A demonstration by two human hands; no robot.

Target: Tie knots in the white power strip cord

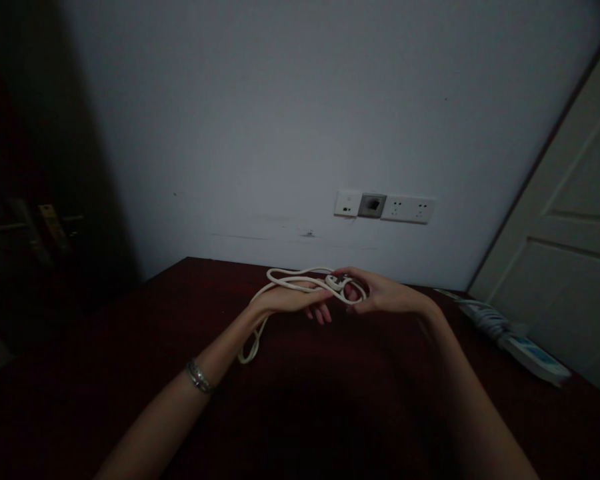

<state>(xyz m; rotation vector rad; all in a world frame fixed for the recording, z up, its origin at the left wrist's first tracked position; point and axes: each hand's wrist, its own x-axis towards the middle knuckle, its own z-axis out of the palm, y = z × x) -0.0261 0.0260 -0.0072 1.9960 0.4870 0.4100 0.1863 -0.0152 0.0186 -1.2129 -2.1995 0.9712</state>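
Observation:
A white cable (293,279) is looped over my left hand (293,301), which lies with fingers stretched toward the right; a loop hangs down below the wrist toward the dark red table (130,347). My right hand (380,293) meets it from the right, fingers pinched on the cable's plug end near the left fingertips. A metal bracelet (199,377) sits on my left forearm.
A white power strip (517,343) with its coiled cord lies at the table's right edge. Wall sockets (385,207) sit on the pale wall behind the table. A white door (570,233) stands at the right, a dark door with a handle (50,230) at the left.

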